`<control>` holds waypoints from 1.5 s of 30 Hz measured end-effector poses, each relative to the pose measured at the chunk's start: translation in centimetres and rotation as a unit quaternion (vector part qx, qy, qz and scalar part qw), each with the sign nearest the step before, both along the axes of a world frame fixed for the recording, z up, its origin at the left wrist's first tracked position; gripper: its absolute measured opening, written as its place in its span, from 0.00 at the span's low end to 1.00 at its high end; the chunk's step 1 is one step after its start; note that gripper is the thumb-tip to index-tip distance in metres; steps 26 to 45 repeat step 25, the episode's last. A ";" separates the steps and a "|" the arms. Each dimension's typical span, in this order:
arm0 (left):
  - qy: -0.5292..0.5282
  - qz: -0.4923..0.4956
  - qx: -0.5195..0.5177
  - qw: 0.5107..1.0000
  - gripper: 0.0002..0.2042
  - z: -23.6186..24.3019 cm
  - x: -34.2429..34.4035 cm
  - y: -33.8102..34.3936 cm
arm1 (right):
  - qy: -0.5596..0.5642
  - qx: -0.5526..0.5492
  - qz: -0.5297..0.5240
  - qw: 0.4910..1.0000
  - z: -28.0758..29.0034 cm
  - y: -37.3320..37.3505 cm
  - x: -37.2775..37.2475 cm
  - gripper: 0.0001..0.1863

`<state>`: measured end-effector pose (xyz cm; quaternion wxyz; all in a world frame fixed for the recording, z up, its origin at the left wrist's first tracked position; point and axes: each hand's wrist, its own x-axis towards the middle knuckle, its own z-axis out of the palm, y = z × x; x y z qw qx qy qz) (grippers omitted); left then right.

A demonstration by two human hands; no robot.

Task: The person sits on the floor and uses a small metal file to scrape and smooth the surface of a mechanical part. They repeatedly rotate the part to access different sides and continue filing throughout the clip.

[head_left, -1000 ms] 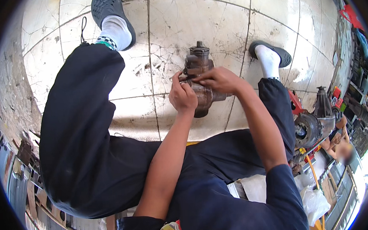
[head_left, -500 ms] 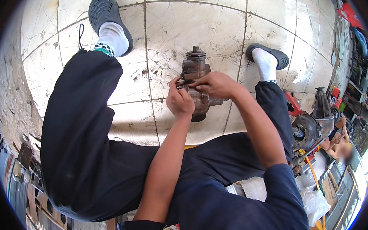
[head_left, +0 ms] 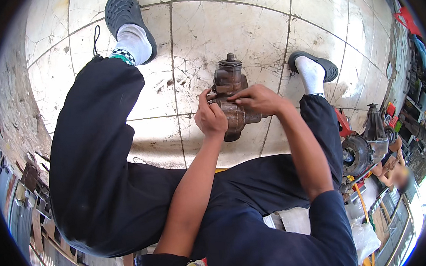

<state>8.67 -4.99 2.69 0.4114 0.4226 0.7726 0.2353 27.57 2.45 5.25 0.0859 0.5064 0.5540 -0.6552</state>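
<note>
A rusty brown metal gear housing [head_left: 235, 117] stands on the tiled floor between my legs, with a narrower neck and a small square-topped stub at its far end. My left hand [head_left: 211, 117] is at its left side, thumb and fingers closed in a pinch by the joint below the neck. What lies between those fingertips is too small to make out. From the right, my right hand [head_left: 262, 100] reaches over the housing. Its fingers are bent close together, with the fingertips on the middle of the casting; anything under them is hidden.
Cracked, stained white tiles [head_left: 203, 32] surround the housing. My dark clogs [head_left: 122, 15] rest on them at left and right. To the right stand another gear assembly [head_left: 375, 141], red parts and a white plastic bag [head_left: 365, 238]. Another person [head_left: 393, 171] is at the far right edge.
My right hand has shifted slightly to the right, drawing its fingertips away from my left hand. My left hand keeps its pinch, and the whole view has shifted a little.
</note>
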 end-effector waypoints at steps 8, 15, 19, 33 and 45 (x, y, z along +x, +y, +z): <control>0.001 0.006 -0.024 1.000 0.22 0.0 -0.2 0.2 | -0.057 -0.022 0.036 0.997 2.4 0.9 -1.5 0.16; -0.004 0.011 -0.013 1.000 0.23 -0.6 -0.1 -0.2 | -0.156 0.079 0.041 0.984 2.7 0.1 -5.7 0.14; -0.044 0.024 0.002 0.999 0.24 -0.5 -0.4 -0.9 | -0.194 0.110 -0.014 0.975 5.0 -1.8 -5.6 0.13; -0.053 0.024 -0.005 0.998 0.25 -0.8 -0.4 -0.7 | -0.236 0.170 -0.010 0.957 5.5 -3.6 -7.2 0.16; -0.053 0.024 -0.005 0.998 0.25 -0.8 -0.4 -0.7 | -0.236 0.170 -0.010 0.957 5.5 -3.6 -7.2 0.16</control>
